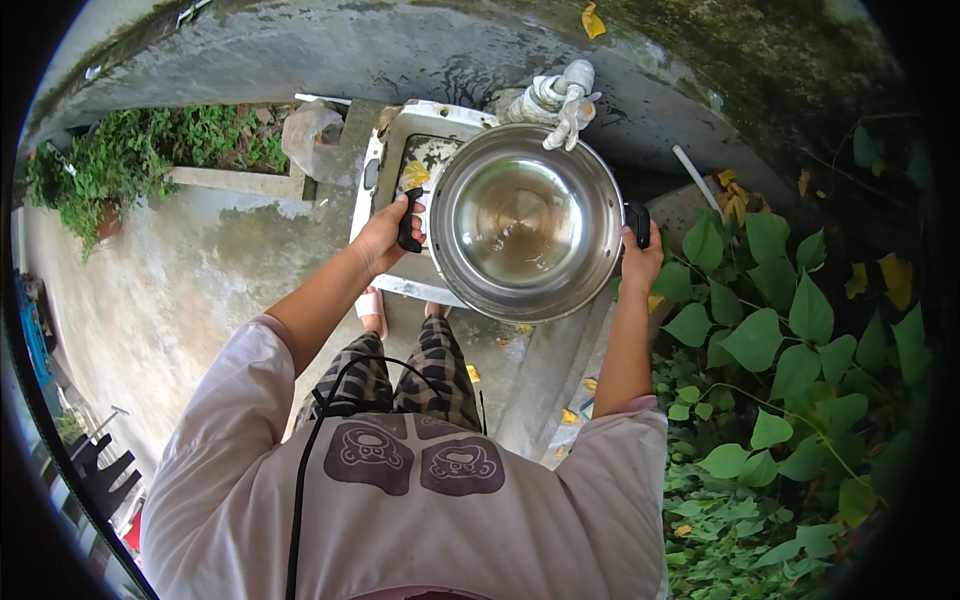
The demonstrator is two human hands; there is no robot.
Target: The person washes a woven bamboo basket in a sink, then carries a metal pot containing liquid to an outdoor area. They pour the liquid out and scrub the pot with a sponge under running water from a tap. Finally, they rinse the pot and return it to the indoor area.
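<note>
A wide stainless steel pot with two black handles is in front of me, and what looks like a little clear water lies in its bottom. My left hand grips the left handle, while the right handle is in my right hand. Beneath the pot, partly covered by it, is a worn white sink with a yellow leaf in its basin. A pale tap on a wrapped pipe reaches over the pot's back rim. Whether water runs from it, I cannot tell.
A curved concrete wall stands behind the sink. Leafy plants crowd the right side, beside a white pipe. At the left back are a planting bed's concrete edge and a clear plastic bag. A concrete step runs below the pot.
</note>
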